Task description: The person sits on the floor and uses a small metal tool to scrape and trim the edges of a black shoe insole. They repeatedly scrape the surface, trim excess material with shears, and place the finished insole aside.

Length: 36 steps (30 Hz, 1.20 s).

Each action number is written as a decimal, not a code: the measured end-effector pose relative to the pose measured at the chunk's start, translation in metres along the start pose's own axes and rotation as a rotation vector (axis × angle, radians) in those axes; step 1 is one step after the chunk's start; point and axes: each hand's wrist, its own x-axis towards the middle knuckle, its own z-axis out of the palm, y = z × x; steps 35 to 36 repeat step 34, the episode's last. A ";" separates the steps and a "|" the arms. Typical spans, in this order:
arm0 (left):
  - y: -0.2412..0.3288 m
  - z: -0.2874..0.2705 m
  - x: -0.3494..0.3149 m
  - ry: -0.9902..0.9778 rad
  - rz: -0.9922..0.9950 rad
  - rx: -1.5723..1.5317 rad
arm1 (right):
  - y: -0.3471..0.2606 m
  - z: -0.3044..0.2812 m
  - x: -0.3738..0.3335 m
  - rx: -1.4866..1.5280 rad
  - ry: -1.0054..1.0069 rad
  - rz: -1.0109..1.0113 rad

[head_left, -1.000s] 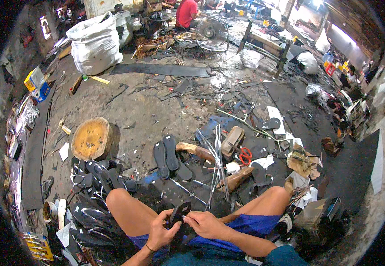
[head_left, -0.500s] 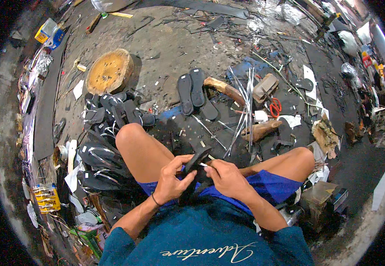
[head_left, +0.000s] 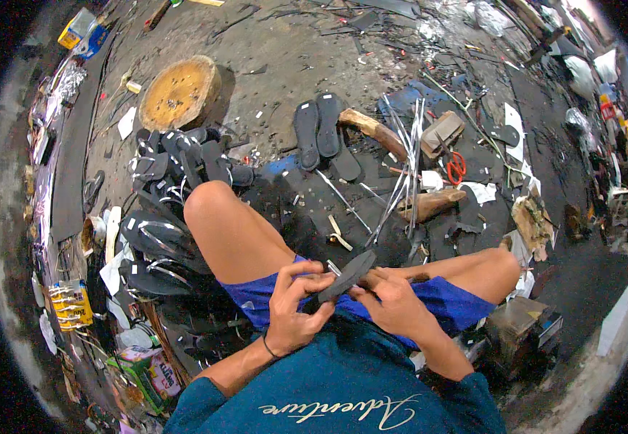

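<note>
A black flip-flop sole (head_left: pixel 348 278) is held tilted over my lap, with a narrow silvery strap (head_left: pixel 333 267) standing out from its left side. My left hand (head_left: pixel 294 304) grips the sole, fingers at its left face and thumb by the lower end. At the opposite edge, my right hand (head_left: pixel 393 300) has thumb and fingers closed against the sole; whether a strap end is pinched there is hidden. Beside my left knee lie several black flip-flops with silver straps (head_left: pixel 156 242). Ahead of me are loose black soles (head_left: pixel 307 135).
A round wooden block (head_left: pixel 178 94) stands at the far left. Long silvery strips (head_left: pixel 409 163) lean near a wooden piece (head_left: pixel 373 132), red-handled scissors (head_left: pixel 456 168) and another shaped wooden piece (head_left: pixel 433 204). A dusty box (head_left: pixel 515 322) is by my right side. Scraps litter the ground.
The sole has turned flatter and shifted right, and its silvery strap now shows on the left. My right hand no longer shows the whitish strip end at its fingertips. The view has shifted slightly.
</note>
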 end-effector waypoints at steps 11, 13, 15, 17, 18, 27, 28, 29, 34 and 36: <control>-0.042 0.016 -0.006 -0.486 -0.371 0.325 | 0.041 -0.013 0.041 -0.174 0.061 0.358; -0.049 -0.003 0.011 -0.521 -0.196 0.326 | 0.049 -0.024 0.046 -0.338 0.071 0.254; -0.048 -0.031 0.037 -0.612 -0.241 0.329 | 0.061 -0.040 0.050 -0.464 0.121 0.105; -0.036 -0.070 0.055 -0.620 -0.134 0.328 | 0.072 -0.054 0.044 -0.390 0.157 0.080; -0.030 -0.089 0.065 -0.647 -0.149 0.269 | 0.080 -0.060 0.039 -0.368 0.189 0.107; -0.013 -0.007 0.072 -0.040 -0.462 -0.365 | 0.068 0.013 0.035 0.299 0.291 0.359; -0.013 0.008 0.076 0.051 -0.420 -0.410 | 0.052 0.021 0.039 0.251 0.256 0.278; -0.013 0.017 0.076 0.139 -0.434 -0.421 | 0.035 0.023 0.037 0.211 0.215 0.213; -0.011 0.028 0.069 0.191 -0.307 -0.317 | -0.005 -0.026 0.059 0.602 0.215 0.486; -0.011 0.028 0.069 0.191 -0.307 -0.317 | -0.005 -0.026 0.059 0.602 0.215 0.486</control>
